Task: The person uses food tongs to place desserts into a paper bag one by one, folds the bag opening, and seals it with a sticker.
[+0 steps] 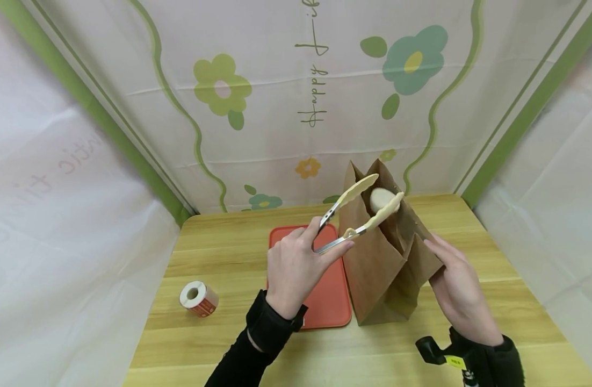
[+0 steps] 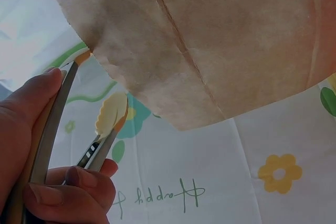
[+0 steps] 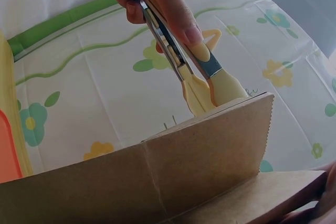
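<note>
My left hand (image 1: 296, 263) grips a pair of metal tongs (image 1: 357, 190) with cream, scalloped tips, thumb on one arm and fingers on the other. The tips are spread apart over the mouth of a brown paper bag (image 1: 373, 274). Between them, inside the bag near its far end, shows a pale round item (image 1: 380, 199), partly hidden by the near tip. My right hand (image 1: 462, 295) holds the bag by its right side, thumb at the top edge. The bag stands upright with its mouth open; in the right wrist view its wall hides the ends of the tongs.
A red tray (image 1: 327, 301) lies on the wooden table (image 1: 228, 252), left of the bag and partly under my left arm in view. Farther left stands a roll of red-and-white labels (image 1: 199, 299). A flower-printed white curtain (image 1: 272, 129) hangs behind the table.
</note>
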Available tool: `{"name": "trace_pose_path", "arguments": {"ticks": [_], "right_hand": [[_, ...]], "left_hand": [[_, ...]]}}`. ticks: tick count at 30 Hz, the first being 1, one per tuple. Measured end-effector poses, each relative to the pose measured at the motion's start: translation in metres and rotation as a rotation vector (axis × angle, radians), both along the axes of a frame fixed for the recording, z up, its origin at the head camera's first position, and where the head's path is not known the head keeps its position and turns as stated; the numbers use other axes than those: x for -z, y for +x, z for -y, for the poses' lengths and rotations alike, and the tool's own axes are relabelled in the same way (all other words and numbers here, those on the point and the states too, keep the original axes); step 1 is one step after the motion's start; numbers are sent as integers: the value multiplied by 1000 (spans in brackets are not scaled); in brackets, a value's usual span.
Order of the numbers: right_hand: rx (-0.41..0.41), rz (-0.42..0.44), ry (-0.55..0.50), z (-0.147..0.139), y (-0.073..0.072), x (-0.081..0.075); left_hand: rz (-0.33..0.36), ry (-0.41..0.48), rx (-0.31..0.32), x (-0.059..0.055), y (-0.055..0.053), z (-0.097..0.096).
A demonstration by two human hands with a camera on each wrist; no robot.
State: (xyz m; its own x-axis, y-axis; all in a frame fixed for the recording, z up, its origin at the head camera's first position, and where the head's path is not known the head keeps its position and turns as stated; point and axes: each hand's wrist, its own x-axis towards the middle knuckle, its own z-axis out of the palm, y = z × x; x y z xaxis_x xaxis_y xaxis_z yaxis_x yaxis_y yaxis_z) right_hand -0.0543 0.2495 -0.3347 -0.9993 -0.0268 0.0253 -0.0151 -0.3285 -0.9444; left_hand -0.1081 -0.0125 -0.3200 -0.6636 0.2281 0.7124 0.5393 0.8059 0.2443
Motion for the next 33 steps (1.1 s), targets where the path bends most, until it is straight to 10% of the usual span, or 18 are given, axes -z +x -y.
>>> {"name": "trace_pose_path", "arguments": {"ticks": [12,19,25,33], "right_hand": [[-1,10,4,-2,0,0],[-6,-7,-19,-3,0,1],[-12,-1,-36,-4,1,1],[-22,-3,-38,-4,1,0]], "left_hand": [[-1,79,26,1,2,4],[107,304,66,16,-3,15],[329,518,41,56,-14,30],[575,560,-155,123,-17,39]]}}
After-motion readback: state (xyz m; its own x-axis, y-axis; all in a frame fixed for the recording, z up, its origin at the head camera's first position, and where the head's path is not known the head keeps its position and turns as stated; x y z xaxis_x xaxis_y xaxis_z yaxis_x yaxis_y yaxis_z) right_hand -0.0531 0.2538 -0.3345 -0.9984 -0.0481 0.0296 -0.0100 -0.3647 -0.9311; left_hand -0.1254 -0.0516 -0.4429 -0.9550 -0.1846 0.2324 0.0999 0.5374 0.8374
